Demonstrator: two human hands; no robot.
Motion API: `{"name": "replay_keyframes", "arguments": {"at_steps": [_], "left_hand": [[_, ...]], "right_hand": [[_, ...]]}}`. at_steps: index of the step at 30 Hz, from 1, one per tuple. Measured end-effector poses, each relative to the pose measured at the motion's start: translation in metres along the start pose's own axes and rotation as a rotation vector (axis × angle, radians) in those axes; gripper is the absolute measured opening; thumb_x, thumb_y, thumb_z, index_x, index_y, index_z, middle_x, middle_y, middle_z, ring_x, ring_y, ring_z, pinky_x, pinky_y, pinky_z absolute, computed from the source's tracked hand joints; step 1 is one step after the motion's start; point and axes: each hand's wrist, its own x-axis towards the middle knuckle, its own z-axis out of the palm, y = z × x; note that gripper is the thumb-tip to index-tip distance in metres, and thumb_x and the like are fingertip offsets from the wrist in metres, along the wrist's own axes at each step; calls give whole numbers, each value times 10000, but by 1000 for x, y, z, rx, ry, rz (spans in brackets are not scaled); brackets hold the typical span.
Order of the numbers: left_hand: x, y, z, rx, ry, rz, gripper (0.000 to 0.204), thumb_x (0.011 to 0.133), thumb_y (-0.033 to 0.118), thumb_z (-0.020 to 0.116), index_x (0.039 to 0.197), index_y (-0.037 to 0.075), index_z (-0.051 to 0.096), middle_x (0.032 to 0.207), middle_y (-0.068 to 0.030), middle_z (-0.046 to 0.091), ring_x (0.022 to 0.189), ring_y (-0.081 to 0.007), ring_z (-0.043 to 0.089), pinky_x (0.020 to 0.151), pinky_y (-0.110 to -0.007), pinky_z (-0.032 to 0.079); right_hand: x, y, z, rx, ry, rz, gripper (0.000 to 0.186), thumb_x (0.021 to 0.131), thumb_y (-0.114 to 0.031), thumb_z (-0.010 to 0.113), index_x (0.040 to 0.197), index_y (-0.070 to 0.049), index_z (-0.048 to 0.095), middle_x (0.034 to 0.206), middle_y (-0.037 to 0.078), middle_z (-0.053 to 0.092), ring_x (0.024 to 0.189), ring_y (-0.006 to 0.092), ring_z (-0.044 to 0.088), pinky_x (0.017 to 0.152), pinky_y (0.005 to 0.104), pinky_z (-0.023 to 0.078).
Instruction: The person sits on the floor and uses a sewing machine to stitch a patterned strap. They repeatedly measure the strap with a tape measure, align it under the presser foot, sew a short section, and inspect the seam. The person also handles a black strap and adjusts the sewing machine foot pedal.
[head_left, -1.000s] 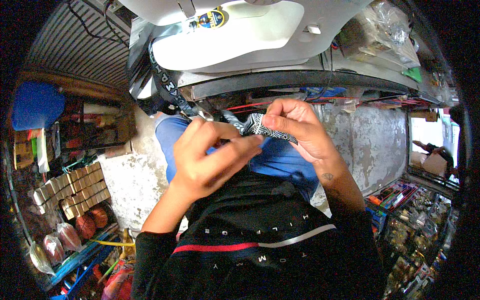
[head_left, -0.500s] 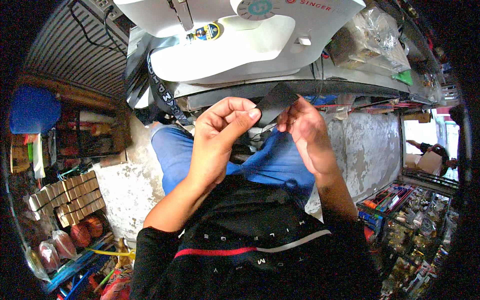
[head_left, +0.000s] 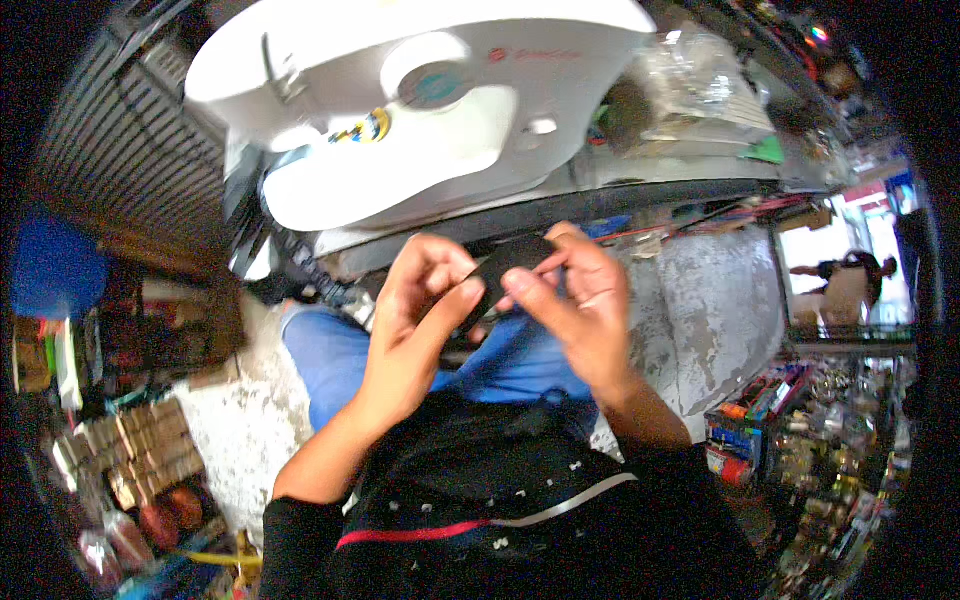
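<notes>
Above my lap, both hands hold a small, flat black strip of material (head_left: 515, 262), which looks like fabric or webbing. My left hand (head_left: 415, 320) pinches its left end between thumb and bent fingers. At the other end, my right hand (head_left: 585, 315) is closed on the strip, thumb toward the middle and fingertips at its upper right edge. Just beyond the hands stands a white sewing machine (head_left: 345, 190) with a round dial and a small yellow and dark patch on its bed. Motion blurs the fingertips somewhat.
A dark strap with white lettering (head_left: 310, 275) hangs at the table's left edge. Plastic-wrapped packages (head_left: 700, 100) lie right of the machine. Stacked small boxes (head_left: 135, 450) stand low left, shelves of small goods (head_left: 820, 450) low right. A person (head_left: 855, 275) shows in the far right opening.
My right hand has turned, its thumb coming over the strip and closer to my left hand. The whole view has shifted, with the machine now lower and further left.
</notes>
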Motion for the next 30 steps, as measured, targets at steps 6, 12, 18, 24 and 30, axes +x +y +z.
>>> {"name": "replay_keyframes", "arguments": {"at_steps": [6, 12, 18, 24, 30], "left_hand": [[10, 15, 4, 270, -239, -86, 278, 961, 228, 438, 1061, -4, 555, 827, -53, 614, 722, -86, 575, 578, -202, 436], [5, 12, -4, 387, -168, 16, 331, 956, 202, 434, 852, -48, 624, 745, -88, 629, 684, -136, 568, 697, -261, 442], [0, 9, -4, 581, -109, 183, 341, 944, 230, 430, 838, -43, 603, 767, -94, 612, 652, -132, 537, 660, -256, 410], [-6, 4, -13, 416, -64, 130, 329, 968, 231, 421, 801, -10, 570, 701, -79, 601, 633, -121, 530, 667, -248, 411], [-9, 0, -29, 502, -76, 170, 328, 968, 253, 436, 820, -1, 579, 571, -55, 534, 482, -107, 489, 513, -216, 403]], "right_hand": [[-1, -2, -7, 97, -81, -12, 154, 756, -4, 699, 734, -26, 548, 727, 2, 401, 689, 80, 419, 660, 214, 340], [61, -25, -90, -205, 164, -284, 135, 887, -143, 595, 855, -12, 593, 884, 51, 597, 789, 92, 526, 730, 248, 446], [210, -14, -235, -1215, 121, -158, 197, 682, -60, 624, 873, -21, 656, 842, 208, 638, 794, 374, 612, 733, 431, 490], [262, -14, -234, -1693, -280, 172, 337, 655, -59, 652, 992, -51, 633, 937, 186, 651, 905, 347, 621, 758, 420, 489], [284, 0, -252, -1651, -263, 53, 328, 602, -107, 708, 926, -77, 663, 841, 143, 668, 793, 297, 642, 674, 397, 498]]}}
